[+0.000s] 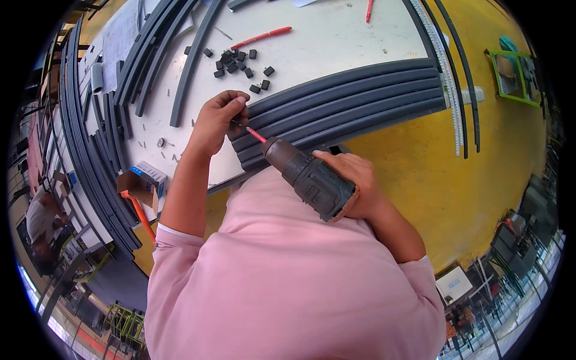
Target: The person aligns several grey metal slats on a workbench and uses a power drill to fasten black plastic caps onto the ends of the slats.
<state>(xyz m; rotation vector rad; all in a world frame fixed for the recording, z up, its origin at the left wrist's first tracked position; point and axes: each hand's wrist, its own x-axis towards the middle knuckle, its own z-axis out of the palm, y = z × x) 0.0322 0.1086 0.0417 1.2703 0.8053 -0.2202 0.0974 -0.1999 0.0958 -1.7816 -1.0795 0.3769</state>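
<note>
White worktable (336, 42) over yellow floor (396, 162) | long dark-grey bars (348, 102) side by side along its near edge | right hand (355, 174): wrapped around black cordless drill (309, 180), slim red bit (257, 135) at bars' left ends | left hand (219, 120): fingers curled near bit tip, cannot tell if holding anything

one drill (310, 182), two red pens (264, 36)

Blue-and-white box (150, 172), pale sheet (123, 37) with faint marks, no text legible
</note>
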